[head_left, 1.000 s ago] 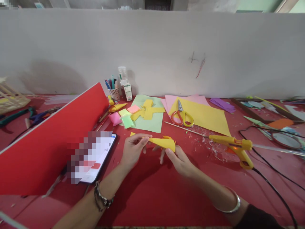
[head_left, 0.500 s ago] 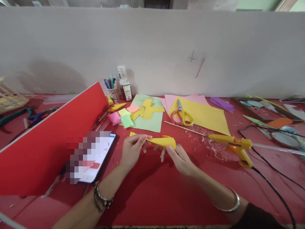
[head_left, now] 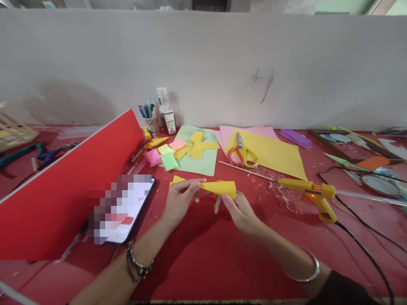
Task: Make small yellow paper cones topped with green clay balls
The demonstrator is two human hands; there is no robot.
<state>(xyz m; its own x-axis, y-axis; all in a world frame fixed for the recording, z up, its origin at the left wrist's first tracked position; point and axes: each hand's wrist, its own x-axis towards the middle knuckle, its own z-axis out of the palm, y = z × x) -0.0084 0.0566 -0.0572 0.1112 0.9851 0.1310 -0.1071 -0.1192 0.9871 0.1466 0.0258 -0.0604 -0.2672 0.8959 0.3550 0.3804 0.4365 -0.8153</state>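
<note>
A yellow paper cone (head_left: 219, 188) is held between my two hands above the red table, its wide end toward the right. My left hand (head_left: 181, 199) pinches the narrow part between thumb and fingers, and a bit of yellow paper sticks out past its knuckles. Thumb on the near side, my right hand (head_left: 240, 212) grips the wide end; some of its fingers are hidden behind the paper. Nearest beyond the hands are yellow paper strips (head_left: 197, 151) lying on a light green sheet (head_left: 208, 167).
A glue gun (head_left: 308, 190) with its cord lies at right, its light lit. Scissors (head_left: 241, 154) rest on a yellow sheet (head_left: 276, 156). A phone (head_left: 135, 212) leans by a red board (head_left: 79, 178) at left. Small colourful packets (head_left: 170, 161) and a pen cup (head_left: 150, 123) stand farther back.
My left thumb and fingers have shifted slightly right along the paper cone. The cone's wide end has turned a little, and my right hand has barely moved.
</note>
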